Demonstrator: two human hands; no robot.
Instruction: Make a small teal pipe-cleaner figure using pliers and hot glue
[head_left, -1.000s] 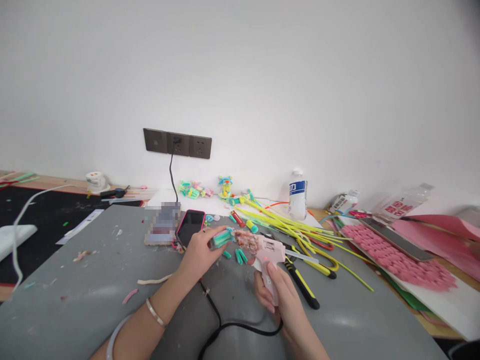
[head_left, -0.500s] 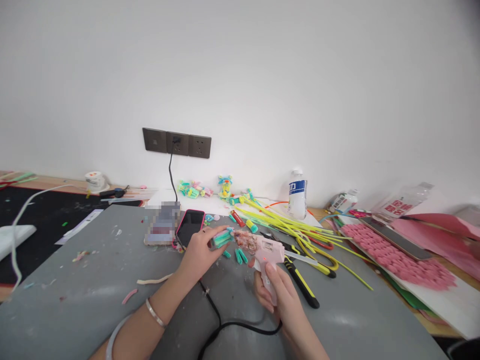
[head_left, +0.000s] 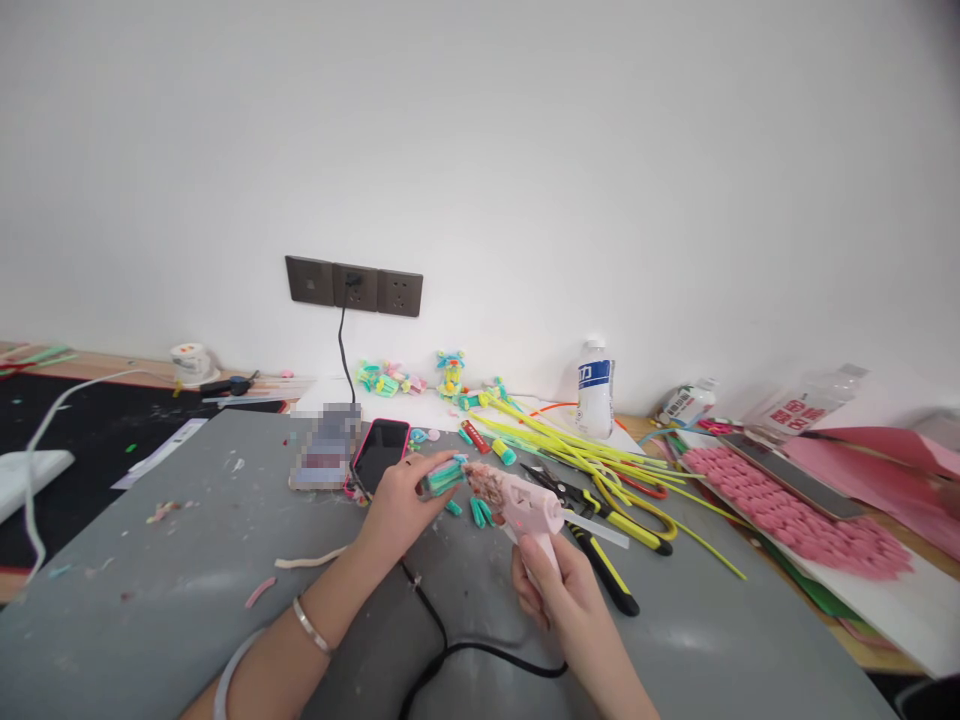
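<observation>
My left hand [head_left: 401, 505] pinches a small teal bundle of cut pipe-cleaner pieces [head_left: 441, 476] just above the grey mat [head_left: 195, 590]. My right hand [head_left: 555, 595] grips the handle of a pink hot glue gun [head_left: 517, 505], whose glue-crusted nozzle touches the right end of the teal bundle. The gun's black cord [head_left: 450, 650] loops back between my forearms. A few loose teal pieces [head_left: 480, 513] lie on the mat under the gun.
A pink-cased phone [head_left: 380, 452] lies behind my left hand. Yellow pipe cleaners [head_left: 585, 450], yellow-handled pliers [head_left: 607, 575] and scissors sit to the right. A white bottle [head_left: 595, 390], small finished figures [head_left: 450, 375] and a wall socket [head_left: 354, 286] are at the back; pink craft sheets [head_left: 795, 520] far right.
My right hand has tilted the glue gun, dropping its handle and swinging it slightly left. The left hand holds the teal bundle in the same place.
</observation>
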